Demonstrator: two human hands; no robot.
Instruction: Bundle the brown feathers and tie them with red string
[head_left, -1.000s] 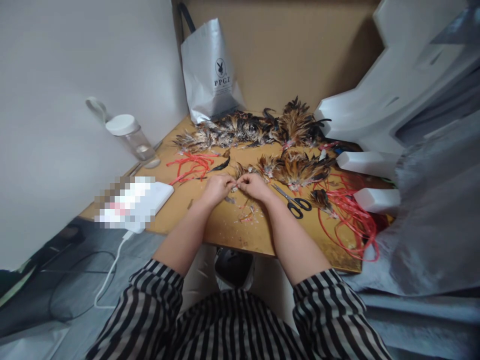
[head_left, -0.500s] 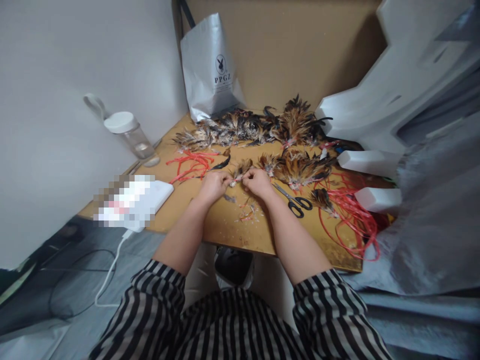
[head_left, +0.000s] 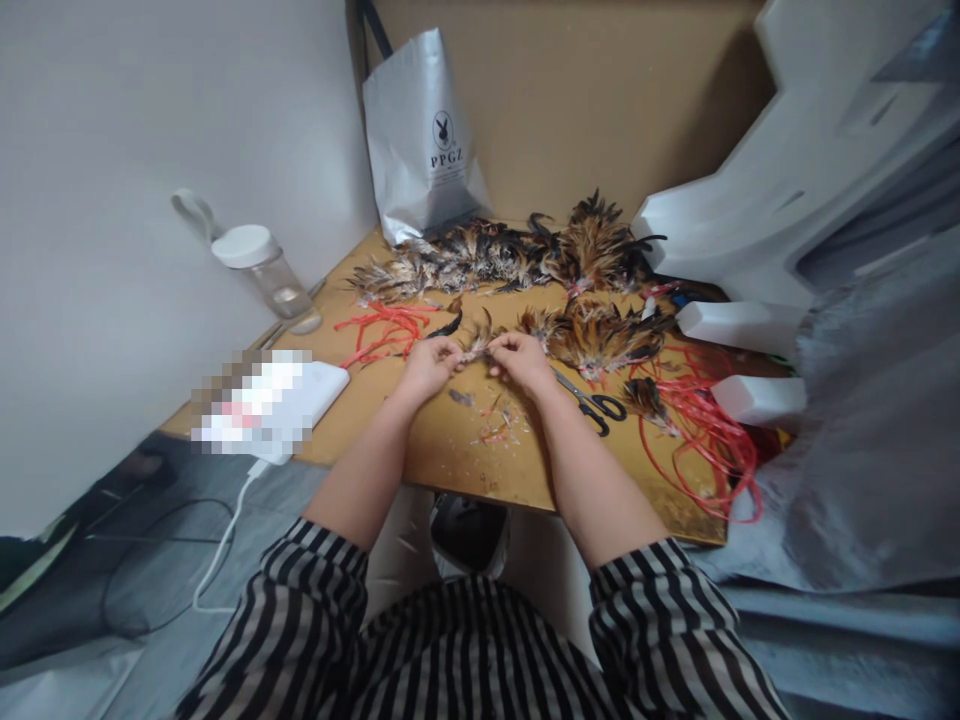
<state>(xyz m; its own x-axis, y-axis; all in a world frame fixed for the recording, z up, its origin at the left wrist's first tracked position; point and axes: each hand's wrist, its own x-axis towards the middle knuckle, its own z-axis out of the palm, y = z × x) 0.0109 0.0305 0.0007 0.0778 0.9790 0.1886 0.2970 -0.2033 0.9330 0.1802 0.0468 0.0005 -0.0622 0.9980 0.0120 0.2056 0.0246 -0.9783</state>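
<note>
Between my two hands is a small bunch of brown feathers [head_left: 477, 343], its tips pointing away from me. My left hand [head_left: 433, 366] pinches the bunch at its lower left end. My right hand [head_left: 521, 361] is closed at the bunch's right side, thumb and forefinger together; the fine detail at the fingertips is too small to make out. Black-handled scissors [head_left: 598, 405] lie right of my right wrist, partly covered by it. Trimmed scraps [head_left: 496, 428] are scattered on the table nearer to me. Larger brown feather bundles [head_left: 600, 340] lie just beyond my right hand.
A long heap of feathers [head_left: 480, 255] runs along the back of the wooden table [head_left: 450, 465]. Red plastic strips [head_left: 386, 325] lie at left, more red strips [head_left: 705, 430] at right. A silver bag [head_left: 420, 140], a bottle [head_left: 266, 275] and a white cabled device [head_left: 326, 385] stand around.
My right hand has shifted slightly right, away from my left, and its grip has loosened a little. More of the feather bunch shows between the hands. My right forearm covers more of the scissors.
</note>
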